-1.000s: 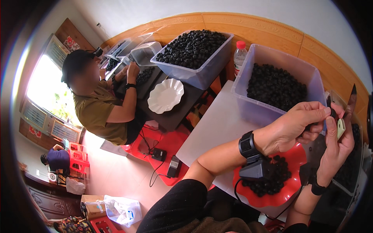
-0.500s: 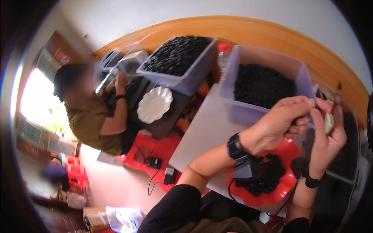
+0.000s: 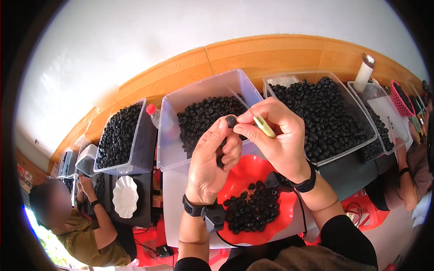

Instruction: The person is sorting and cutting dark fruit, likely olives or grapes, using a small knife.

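Note:
My left hand (image 3: 209,160) pinches a small round black piece (image 3: 231,121) between thumb and forefinger, above the table. More black shows under its curled fingers. In my right hand (image 3: 282,135) is a slim tool with a pale green handle (image 3: 264,127); its working end is hard to make out. The right thumb and forefinger also reach the black piece from the side. Below both hands lies a red wavy-rimmed dish (image 3: 280,210), with a heap of similar black pieces (image 3: 253,208), some showing a hole.
Clear bins of black pieces stand behind my hands: a middle bin (image 3: 169,149), a right bin (image 3: 339,156) and a left bin (image 3: 135,156). A red-capped bottle (image 3: 153,115) stands between two. A white dish (image 3: 125,197) lies left. Co-workers sit at both sides.
My view has swung right, so the right-hand bins and another co-worker appear. Both hands now sit mid-view, the black piece plainly visible between them. The green-handled tool stays in my right hand.

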`<state>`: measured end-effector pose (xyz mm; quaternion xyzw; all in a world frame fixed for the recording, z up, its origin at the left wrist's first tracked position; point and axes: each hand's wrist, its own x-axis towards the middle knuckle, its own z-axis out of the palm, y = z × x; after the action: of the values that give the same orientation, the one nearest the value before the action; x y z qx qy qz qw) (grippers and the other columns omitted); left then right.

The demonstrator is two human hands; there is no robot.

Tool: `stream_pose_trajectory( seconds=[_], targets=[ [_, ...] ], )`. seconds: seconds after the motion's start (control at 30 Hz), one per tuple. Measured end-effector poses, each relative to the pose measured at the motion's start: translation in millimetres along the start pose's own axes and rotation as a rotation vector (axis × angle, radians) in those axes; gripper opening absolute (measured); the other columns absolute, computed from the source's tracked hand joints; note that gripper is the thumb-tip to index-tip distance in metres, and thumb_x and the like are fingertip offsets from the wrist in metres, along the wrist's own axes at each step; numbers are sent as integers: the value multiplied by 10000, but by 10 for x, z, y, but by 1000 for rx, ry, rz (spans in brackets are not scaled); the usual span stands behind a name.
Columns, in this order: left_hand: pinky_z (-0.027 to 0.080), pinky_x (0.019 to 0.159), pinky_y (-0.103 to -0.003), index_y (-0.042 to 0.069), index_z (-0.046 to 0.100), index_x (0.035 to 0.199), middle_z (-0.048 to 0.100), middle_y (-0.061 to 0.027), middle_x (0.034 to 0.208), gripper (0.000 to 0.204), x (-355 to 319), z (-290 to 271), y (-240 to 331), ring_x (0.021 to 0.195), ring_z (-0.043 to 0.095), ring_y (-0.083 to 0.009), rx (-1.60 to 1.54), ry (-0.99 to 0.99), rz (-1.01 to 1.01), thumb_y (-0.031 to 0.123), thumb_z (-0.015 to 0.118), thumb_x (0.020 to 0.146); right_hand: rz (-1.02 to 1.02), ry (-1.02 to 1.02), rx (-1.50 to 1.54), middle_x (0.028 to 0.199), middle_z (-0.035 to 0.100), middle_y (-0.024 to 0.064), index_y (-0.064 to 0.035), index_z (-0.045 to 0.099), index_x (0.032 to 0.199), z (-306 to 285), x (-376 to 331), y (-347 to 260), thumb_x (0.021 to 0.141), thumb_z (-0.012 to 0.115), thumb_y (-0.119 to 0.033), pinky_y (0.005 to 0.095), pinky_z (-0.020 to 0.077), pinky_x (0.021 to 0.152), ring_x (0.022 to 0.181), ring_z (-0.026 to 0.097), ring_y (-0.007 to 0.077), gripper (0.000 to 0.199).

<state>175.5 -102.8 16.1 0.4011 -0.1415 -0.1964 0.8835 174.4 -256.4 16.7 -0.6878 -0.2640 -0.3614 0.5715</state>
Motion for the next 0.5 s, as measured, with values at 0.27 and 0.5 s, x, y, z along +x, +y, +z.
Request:
stream_pose_trajectory(
  seconds=[0.27, 0.5],
  targets=[
    [247, 450, -179, 88, 526, 1058, 404, 23, 672, 186, -50, -24, 76, 524, 310, -45, 73, 39, 109, 238, 438, 992, 339, -108, 187, 796, 649, 107, 37, 601, 1003, 25, -25, -159, 869, 665, -170, 227, 476, 633, 702, 592, 104, 255],
    [265, 428, -165, 65, 530, 1131, 484, -3, 758, 203, -27, -63, 69, 516, 355, -44, 32, 97, 158, 175, 469, 972, 12, -99, -134, 832, 654, 140, 15, 601, 1005, 69, -42, -126, 822, 697, -168, 304, 504, 572, 712, 666, 272, 276]
  ],
)
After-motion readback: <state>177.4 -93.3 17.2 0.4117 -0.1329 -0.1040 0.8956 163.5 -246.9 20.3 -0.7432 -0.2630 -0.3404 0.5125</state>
